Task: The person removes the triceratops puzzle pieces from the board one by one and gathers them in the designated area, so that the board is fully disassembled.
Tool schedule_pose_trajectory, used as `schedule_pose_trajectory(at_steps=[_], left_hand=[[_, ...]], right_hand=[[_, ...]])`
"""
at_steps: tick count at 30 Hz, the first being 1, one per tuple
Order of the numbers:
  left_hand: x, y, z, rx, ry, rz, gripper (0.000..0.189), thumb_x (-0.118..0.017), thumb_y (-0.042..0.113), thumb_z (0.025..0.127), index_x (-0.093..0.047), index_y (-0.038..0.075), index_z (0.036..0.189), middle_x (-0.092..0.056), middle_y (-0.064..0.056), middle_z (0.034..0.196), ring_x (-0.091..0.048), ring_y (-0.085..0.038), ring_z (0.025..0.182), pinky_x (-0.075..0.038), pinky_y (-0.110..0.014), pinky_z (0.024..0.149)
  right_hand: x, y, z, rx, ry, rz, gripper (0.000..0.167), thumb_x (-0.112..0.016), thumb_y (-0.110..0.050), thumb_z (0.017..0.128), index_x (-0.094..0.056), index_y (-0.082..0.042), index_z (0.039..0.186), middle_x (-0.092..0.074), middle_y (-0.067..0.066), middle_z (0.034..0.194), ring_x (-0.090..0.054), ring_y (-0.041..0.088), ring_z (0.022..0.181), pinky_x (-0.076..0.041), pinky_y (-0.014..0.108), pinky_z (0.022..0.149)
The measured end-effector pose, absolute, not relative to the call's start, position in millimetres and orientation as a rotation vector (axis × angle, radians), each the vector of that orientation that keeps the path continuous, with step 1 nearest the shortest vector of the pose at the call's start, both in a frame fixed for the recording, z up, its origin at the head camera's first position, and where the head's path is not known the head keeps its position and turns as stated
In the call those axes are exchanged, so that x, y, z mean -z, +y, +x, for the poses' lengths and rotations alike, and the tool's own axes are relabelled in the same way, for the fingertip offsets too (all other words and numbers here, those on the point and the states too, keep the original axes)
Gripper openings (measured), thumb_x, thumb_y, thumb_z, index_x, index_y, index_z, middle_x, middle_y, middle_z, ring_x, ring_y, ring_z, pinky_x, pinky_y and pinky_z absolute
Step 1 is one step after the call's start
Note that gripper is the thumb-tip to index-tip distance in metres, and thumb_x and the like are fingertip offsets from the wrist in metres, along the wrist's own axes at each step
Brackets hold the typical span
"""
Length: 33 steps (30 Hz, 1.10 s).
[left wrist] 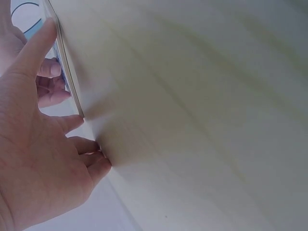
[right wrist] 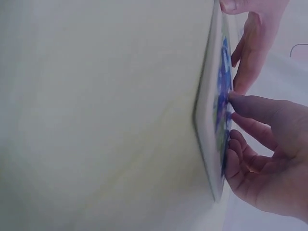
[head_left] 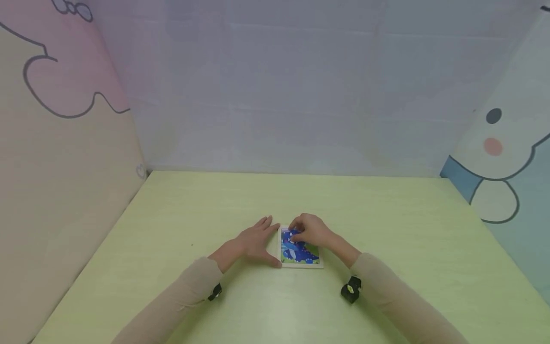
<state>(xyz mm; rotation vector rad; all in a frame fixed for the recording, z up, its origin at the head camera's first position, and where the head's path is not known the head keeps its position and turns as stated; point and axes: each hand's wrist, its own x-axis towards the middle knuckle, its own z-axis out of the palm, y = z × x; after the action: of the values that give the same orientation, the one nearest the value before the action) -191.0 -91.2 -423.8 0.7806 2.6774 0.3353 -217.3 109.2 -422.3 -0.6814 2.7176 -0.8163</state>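
A small wooden picture puzzle [head_left: 301, 257] with a pale frame lies flat on the table, showing a blue dinosaur on green and light blue. My left hand [head_left: 254, 239] braces its left side, fingers fairly straight, with the thumb at the near corner and the index finger at the far one. In the left wrist view, the other left fingertips [left wrist: 103, 166] rest on the tabletop. My right hand [head_left: 312, 230] is over the upper part of the picture. Its thumb and index finger pinch a puzzle piece at the surface, mostly hidden under the fingers; the other fingers curl against the picture.
The pale yellow-green table [head_left: 275, 200] surrounds the puzzle. A plain grey-lilac backdrop [head_left: 275, 95] rises at its far edge, with cartoon-printed panels [head_left: 64, 167] along the sides. Black wrist devices [head_left: 351, 289] sit at both sleeves.
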Motion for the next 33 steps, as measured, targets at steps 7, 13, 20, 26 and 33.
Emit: schedule_pose_trajectory(at_steps=[7,13,20,26,33], left_hand=[[423,-91,-190,-0.331,2.675,0.783,0.103,-0.068,0.062,0.066,-0.026,0.009,0.143,-0.012,-0.018,0.150,-0.008,-0.032,0.138,-0.029,-0.049,0.104],[423,-93,-189,-0.323,2.671,0.778,0.104,-0.068,0.061,0.066,-0.025,0.008,0.143,-0.011,-0.019,0.150,-0.008,-0.032,0.138,-0.028,-0.048,0.105],[423,-93,-190,-0.303,2.677,0.774,0.104,-0.067,0.062,0.066,-0.023,0.009,0.144,-0.010,-0.018,0.150,-0.006,-0.031,0.138,-0.025,-0.046,0.107],[426,-93,-189,-0.311,2.665,0.795,0.104,-0.067,0.062,0.067,-0.022,0.008,0.144,-0.009,-0.020,0.150,-0.006,-0.033,0.138,-0.025,-0.047,0.107],[424,-92,-189,-0.298,2.669,0.792,0.105,-0.067,0.062,0.067,-0.021,0.008,0.145,-0.008,-0.019,0.150,-0.006,-0.032,0.138,-0.025,-0.045,0.107]], right_hand=[[420,107,-219,0.794,2.695,-0.720,0.020,-0.075,-0.012,0.074,-0.065,-0.006,0.091,-0.062,0.002,0.082,-0.055,0.014,0.076,-0.048,0.030,0.072],[420,103,-219,0.820,2.689,-0.698,0.022,-0.075,-0.010,0.073,-0.064,-0.005,0.090,-0.061,0.002,0.083,-0.055,0.015,0.077,-0.049,0.029,0.072],[425,102,-217,0.849,2.711,-0.660,0.029,-0.074,-0.010,0.075,-0.064,-0.004,0.101,-0.062,0.002,0.087,-0.057,0.014,0.080,-0.050,0.028,0.074],[430,109,-217,0.860,2.701,-0.797,0.028,-0.073,-0.011,0.076,-0.065,-0.002,0.102,-0.064,0.004,0.090,-0.060,0.018,0.085,-0.051,0.032,0.077],[431,113,-218,0.878,2.691,-0.930,0.031,-0.071,-0.012,0.077,-0.063,-0.002,0.105,-0.062,0.004,0.092,-0.060,0.018,0.085,-0.050,0.030,0.077]])
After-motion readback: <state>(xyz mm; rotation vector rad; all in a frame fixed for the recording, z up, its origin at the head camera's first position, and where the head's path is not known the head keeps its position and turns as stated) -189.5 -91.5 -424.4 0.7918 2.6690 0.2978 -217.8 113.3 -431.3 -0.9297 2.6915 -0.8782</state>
